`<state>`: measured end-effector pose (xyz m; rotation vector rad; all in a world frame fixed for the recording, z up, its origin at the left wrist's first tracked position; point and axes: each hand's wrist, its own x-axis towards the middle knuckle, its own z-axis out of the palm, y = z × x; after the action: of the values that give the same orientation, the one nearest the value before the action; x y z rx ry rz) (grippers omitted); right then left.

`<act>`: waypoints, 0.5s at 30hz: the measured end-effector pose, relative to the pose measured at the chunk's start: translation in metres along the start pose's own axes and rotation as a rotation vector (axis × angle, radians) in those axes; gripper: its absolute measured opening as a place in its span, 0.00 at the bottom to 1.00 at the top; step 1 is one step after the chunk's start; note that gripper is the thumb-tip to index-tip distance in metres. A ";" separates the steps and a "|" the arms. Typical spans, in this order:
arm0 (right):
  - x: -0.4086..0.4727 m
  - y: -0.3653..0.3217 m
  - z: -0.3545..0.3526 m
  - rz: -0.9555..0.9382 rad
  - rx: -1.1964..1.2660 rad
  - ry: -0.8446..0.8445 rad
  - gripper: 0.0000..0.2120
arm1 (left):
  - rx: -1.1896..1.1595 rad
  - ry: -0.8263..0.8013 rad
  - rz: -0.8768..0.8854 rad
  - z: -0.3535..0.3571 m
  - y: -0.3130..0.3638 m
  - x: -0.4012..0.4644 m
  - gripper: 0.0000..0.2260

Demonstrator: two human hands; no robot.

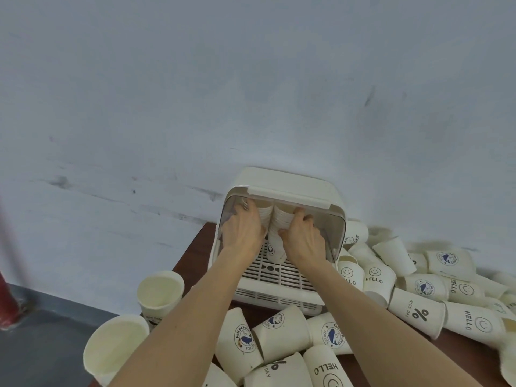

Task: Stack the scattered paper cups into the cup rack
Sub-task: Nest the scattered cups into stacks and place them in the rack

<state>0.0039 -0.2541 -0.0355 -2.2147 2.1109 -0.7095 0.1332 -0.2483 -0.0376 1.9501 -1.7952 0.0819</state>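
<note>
A cream cup rack [282, 293] with a raised clear lid stands on the brown table against the wall. Inside it stand two stacks of white paper cups [275, 247], side by side on the slotted floor. My left hand [243, 230] reaches into the rack and grips the left stack near its top. My right hand [303, 236] is curled round the right stack. Many loose paper cups [416, 312] lie scattered on the table to the right of and in front of the rack, printed with HELLO, a percent sign or a blue whale.
Two upright cups [160, 291] stand at the table's left edge, one nearer me [114, 347]. The table [192, 255] ends just left of the rack, with grey floor below. A red post [8, 297] stands at far left. The pale wall is right behind the rack.
</note>
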 end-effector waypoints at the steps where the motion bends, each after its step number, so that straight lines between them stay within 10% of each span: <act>1: 0.000 0.000 -0.001 0.000 -0.001 -0.001 0.26 | -0.003 0.000 0.002 0.000 0.000 -0.001 0.32; 15: -0.042 0.008 -0.025 -0.060 -0.006 0.022 0.32 | -0.042 0.065 0.006 -0.015 0.003 -0.033 0.38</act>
<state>-0.0117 -0.2074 -0.0292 -2.2934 2.0668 -0.7342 0.1303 -0.2119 -0.0357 1.8913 -1.7481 0.1073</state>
